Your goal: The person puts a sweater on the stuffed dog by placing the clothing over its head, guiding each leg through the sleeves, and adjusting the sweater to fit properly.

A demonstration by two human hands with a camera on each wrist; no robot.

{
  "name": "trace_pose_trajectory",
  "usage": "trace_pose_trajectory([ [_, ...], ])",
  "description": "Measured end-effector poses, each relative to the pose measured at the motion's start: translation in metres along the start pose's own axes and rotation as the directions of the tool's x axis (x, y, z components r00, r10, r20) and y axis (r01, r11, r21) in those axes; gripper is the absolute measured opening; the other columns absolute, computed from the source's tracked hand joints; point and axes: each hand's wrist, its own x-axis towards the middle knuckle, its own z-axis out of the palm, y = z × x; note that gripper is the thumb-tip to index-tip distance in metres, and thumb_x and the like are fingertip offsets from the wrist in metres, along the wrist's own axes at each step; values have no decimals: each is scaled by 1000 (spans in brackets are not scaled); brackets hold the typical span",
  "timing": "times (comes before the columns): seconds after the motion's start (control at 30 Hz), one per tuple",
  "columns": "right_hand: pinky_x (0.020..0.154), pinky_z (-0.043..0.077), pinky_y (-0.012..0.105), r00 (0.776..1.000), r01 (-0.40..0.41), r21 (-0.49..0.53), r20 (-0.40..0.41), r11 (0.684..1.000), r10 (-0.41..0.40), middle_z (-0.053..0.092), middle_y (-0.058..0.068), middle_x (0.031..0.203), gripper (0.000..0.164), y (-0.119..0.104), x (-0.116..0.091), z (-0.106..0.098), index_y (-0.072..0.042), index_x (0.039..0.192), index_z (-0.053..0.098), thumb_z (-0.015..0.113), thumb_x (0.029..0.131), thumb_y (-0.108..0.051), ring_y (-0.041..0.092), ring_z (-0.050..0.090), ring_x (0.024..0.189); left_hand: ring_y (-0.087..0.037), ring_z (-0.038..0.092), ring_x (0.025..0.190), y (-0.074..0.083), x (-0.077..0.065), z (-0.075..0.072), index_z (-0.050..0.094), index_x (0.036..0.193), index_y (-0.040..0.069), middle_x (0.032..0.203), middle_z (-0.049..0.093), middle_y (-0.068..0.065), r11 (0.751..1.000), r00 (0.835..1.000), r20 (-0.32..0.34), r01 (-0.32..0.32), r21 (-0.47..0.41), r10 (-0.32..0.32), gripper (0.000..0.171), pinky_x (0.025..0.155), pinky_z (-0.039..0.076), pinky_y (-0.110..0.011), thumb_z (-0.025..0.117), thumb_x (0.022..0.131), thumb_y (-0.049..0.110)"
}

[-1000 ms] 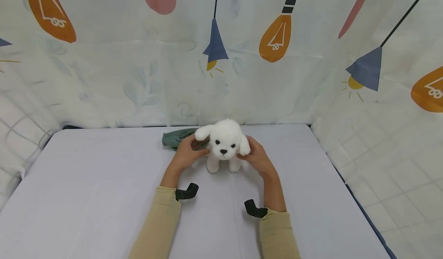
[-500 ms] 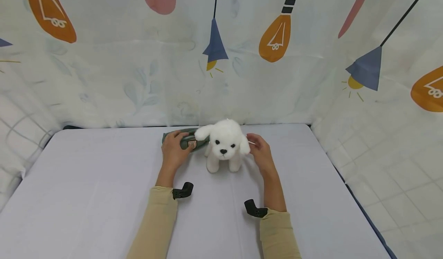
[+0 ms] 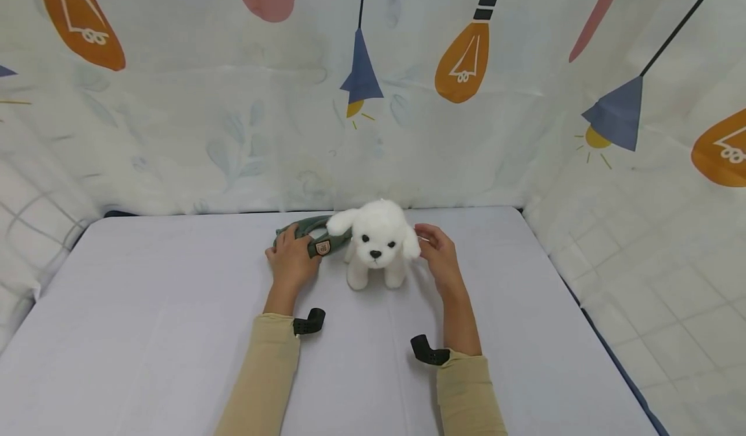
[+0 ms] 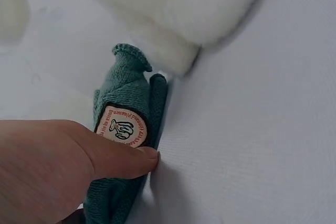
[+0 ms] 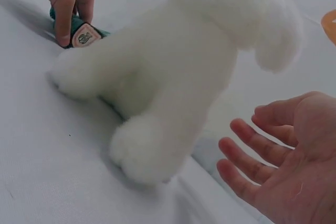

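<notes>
A white plush dog (image 3: 375, 241) stands upright on the table, facing the head camera. To its left lies a green knitted garment (image 3: 320, 247), folded, with a round-edged patch (image 4: 122, 126) on its front. My left hand (image 3: 291, 261) grips this knit, thumb pressed across it just beside the patch; the other fingers are mostly hidden behind it in the left wrist view. On the dog's other side, my right hand (image 3: 438, 254) is held with relaxed fingers (image 5: 257, 169). A gap shows between them and the plush body in the right wrist view.
A white cloth covers the table (image 3: 175, 332). Behind it hangs a patterned curtain (image 3: 262, 131), with more of it at both sides. Black wrist cameras (image 3: 430, 350) sit at the sleeve cuffs.
My left hand has left the dog's side and moved left onto the green knitted garment, which it now grips. My right hand has drawn slightly back from the dog, which stays in place.
</notes>
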Motion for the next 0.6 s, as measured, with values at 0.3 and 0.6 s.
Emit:
trace_pose_trajectory([
  [0.3, 84, 50, 22, 998, 31, 55, -51, 998, -28, 65, 2, 109, 30, -5, -2, 7, -4, 127, 58, 53, 98, -11, 10, 62, 99, -41, 27, 140, -1, 2, 0, 61, 122, -2, 150, 36, -20, 996, 999, -44, 0, -87, -4, 38, 97, 26, -63, 61, 91, 20],
  [0.6, 84, 51, 22, 996, 29, 120, -92, 992, -18, 66, 3, 110, 30, -33, -14, 13, 2, 126, 57, 52, 99, -10, 9, 63, 98, -39, 36, 135, 7, 5, -13, 58, 120, -4, 147, 39, -16, 939, 991, -130, -7, -343, -41, 36, 104, 20, -62, 57, 94, 21],
])
